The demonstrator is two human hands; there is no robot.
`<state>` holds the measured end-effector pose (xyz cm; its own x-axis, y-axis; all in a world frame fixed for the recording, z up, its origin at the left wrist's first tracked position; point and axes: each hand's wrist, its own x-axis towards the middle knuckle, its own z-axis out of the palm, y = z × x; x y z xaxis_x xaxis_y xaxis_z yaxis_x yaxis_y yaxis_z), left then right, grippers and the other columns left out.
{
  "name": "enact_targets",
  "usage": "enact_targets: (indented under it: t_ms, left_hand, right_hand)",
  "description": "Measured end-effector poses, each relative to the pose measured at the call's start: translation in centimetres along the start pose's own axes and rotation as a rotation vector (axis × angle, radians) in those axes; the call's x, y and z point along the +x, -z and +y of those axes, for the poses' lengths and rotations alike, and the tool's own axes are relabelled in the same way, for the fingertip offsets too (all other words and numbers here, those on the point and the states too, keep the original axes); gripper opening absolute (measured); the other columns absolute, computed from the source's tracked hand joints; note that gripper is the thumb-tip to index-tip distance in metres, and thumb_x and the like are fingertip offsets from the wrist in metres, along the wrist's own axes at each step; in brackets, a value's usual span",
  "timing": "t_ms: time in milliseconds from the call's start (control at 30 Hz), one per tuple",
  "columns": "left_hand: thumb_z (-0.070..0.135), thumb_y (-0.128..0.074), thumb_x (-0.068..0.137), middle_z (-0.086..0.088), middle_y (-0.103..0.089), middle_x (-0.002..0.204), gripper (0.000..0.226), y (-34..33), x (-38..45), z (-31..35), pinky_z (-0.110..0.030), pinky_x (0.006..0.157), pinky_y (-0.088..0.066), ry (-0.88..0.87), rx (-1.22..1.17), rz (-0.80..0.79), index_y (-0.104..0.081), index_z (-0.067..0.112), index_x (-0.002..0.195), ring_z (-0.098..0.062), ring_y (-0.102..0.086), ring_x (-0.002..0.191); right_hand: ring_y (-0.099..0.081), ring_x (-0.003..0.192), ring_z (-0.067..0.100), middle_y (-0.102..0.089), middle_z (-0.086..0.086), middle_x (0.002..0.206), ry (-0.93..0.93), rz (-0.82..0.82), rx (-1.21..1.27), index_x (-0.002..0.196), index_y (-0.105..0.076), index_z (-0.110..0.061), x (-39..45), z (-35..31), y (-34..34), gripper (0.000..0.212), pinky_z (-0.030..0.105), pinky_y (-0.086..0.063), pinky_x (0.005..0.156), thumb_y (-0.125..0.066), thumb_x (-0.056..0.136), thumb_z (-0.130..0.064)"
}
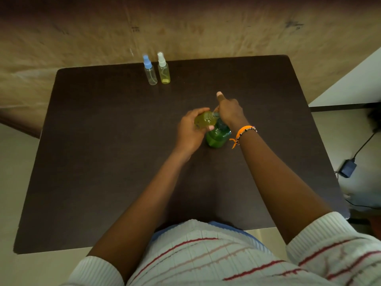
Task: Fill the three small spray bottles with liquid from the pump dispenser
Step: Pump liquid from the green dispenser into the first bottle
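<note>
Clearly, with our left hand [190,131] gripping the small bottle [205,120] at the spout while our right hand [229,111] pressed the green pump dispenser [218,136], any wobble risked spilling liquid on the tabletop [103,162].

text: none legible | spray bottles [164,72]: no readable label | pump dispenser [218,137]: no readable label

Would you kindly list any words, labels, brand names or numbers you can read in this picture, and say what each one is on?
No text can be read here.
Green pump dispenser: no label legible.
Small bottle held in the left hand: a dark mark, too blurred to read.
Blue-capped bottle and white-capped bottle: no print visible.
Wall: dark smudged marks, unreadable.
</note>
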<state>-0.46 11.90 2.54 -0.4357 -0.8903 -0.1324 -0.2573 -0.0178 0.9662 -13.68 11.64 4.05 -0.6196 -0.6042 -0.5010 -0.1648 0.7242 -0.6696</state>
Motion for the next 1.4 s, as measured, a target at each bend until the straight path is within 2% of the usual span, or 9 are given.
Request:
enact_targets:
  t_ms: [100, 267, 433, 500, 600, 833, 1167, 1400]
  left_hand:
    - [0.020, -0.070, 0.057, -0.011, -0.064, 0.113, 0.052, 0.0, 0.2, 0.0, -0.047, 0.095, -0.048, -0.013, -0.022, -0.002, -0.059, 0.029, 0.107, -0.024, -0.062, 0.104]
    - [0.021, -0.070, 0.057, -0.009, -0.065, 0.112, 0.050, 0.0, 0.2, -0.2, -0.047, 0.094, -0.049, -0.013, -0.028, -0.001, -0.059, 0.034, 0.104, -0.023, -0.062, 0.104]
    - [0.020, -0.069, 0.056, -0.008, -0.065, 0.111, 0.053, -0.3, 0.2, -0.6, -0.046, 0.094, -0.049, -0.002, -0.022, 0.009, -0.062, 0.024, 0.109, -0.023, -0.062, 0.103]
    - [0.019, -0.069, 0.056, -0.009, -0.065, 0.111, 0.053, -0.4, 0.2, -0.6, -0.046, 0.094, -0.049, -0.003, -0.029, 0.009, -0.062, 0.025, 0.108, -0.023, -0.062, 0.104]
    - [0.019, -0.069, 0.056, -0.009, -0.065, 0.112, 0.053, -0.3, 0.2, -0.6, -0.045, 0.095, -0.048, -0.010, -0.032, 0.008, -0.060, 0.029, 0.108, -0.023, -0.062, 0.104]
    - [0.017, -0.069, 0.059, -0.011, -0.064, 0.114, 0.053, -0.2, -0.1, -0.1, -0.044, 0.096, -0.048, -0.015, -0.055, -0.009, -0.061, 0.021, 0.112, -0.023, -0.061, 0.105]
    - [0.019, -0.069, 0.058, -0.010, -0.065, 0.113, 0.053, -0.3, -0.3, 0.1, -0.044, 0.095, -0.049, -0.007, -0.052, 0.021, -0.062, 0.021, 0.110, -0.023, -0.062, 0.105]
    - [0.020, -0.069, 0.058, -0.008, -0.065, 0.113, 0.054, -0.2, -0.5, 0.3, -0.043, 0.095, -0.049, -0.008, -0.047, 0.022, -0.062, 0.019, 0.112, -0.021, -0.062, 0.105]
  right_hand:
    - [-0.052, 0.123, 0.036, -0.058, 0.018, 0.133, 0.006, -0.048, 0.000, 0.128, -0.060, -0.007, -0.2, -0.4, 0.1, 0.079, 0.047, -0.039, 0.108, -0.030, 0.089, -0.068]
    - [-0.050, 0.125, 0.036, -0.056, 0.017, 0.134, -0.007, -0.019, 0.005, 0.128, -0.059, -0.007, -0.2, -0.2, 0.1, 0.074, 0.048, -0.038, 0.108, -0.030, 0.091, -0.065]
    - [-0.049, 0.126, 0.036, -0.057, 0.017, 0.133, -0.020, 0.021, 0.022, 0.125, -0.060, -0.007, -0.1, 0.1, -0.1, 0.061, 0.046, -0.038, 0.108, -0.033, 0.096, -0.053]
    - [-0.047, 0.128, 0.037, -0.054, 0.018, 0.135, -0.016, 0.037, 0.024, 0.127, -0.059, -0.006, -0.1, 0.2, -0.2, 0.058, 0.046, -0.037, 0.108, -0.033, 0.098, -0.049]
    - [-0.046, 0.128, 0.037, -0.054, 0.018, 0.136, -0.009, 0.034, 0.012, 0.127, -0.060, -0.007, -0.3, 0.1, -0.2, 0.061, 0.046, -0.037, 0.108, -0.032, 0.098, -0.052]
    - [-0.049, 0.126, 0.037, -0.055, 0.017, 0.137, 0.012, -0.049, -0.009, 0.130, -0.058, -0.006, -0.6, -0.4, 0.4, 0.076, 0.046, -0.036, 0.110, -0.032, 0.091, -0.065]
    - [-0.042, 0.132, 0.037, -0.047, 0.019, 0.143, 0.012, 0.005, -0.011, 0.137, -0.047, -0.004, 0.4, -0.1, 0.3, 0.062, 0.046, -0.034, 0.111, -0.034, 0.099, -0.052]
    - [-0.043, 0.131, 0.037, -0.049, 0.020, 0.141, 0.018, 0.027, -0.021, 0.134, -0.049, -0.004, 0.1, -0.1, 0.4, 0.060, 0.047, -0.035, 0.110, -0.032, 0.100, -0.050]
